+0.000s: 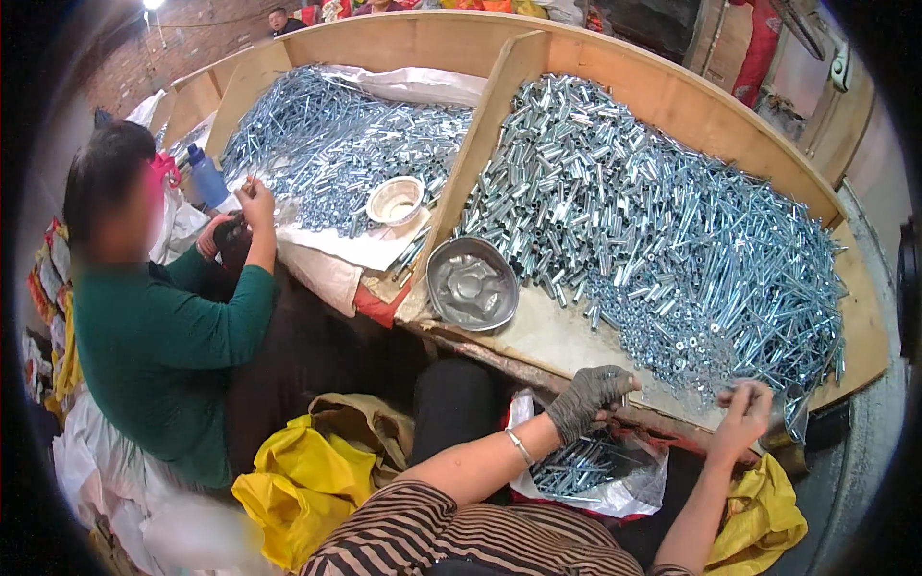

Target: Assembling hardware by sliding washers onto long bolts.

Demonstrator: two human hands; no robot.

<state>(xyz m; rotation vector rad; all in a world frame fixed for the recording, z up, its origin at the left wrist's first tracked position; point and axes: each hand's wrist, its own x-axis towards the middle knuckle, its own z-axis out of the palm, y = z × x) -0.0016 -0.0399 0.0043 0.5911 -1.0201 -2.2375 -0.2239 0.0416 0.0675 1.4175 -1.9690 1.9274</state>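
Note:
My left hand [588, 401], in a grey work glove with bare fingertips, is closed at the table's front edge. Below it an open white bag [629, 490] on my lap holds several long bolts [573, 468]. My right hand [744, 415] is bare, its fingers curled together beside the small nuts and washers [677, 357]. What either hand pinches, if anything, is too small to make out. Past my hands lies a big heap of metal sleeves [576, 163], with long thin bolts [768, 278] on its right side.
A steel bowl [472, 284] sits at the table edge beside a wooden divider [485, 144]. Left of it, a co-worker in a green sleeve [206, 322] handles parts near a white bowl [395, 201] and a blue bottle [206, 177]. Yellow sacks [307, 490] lie by my legs.

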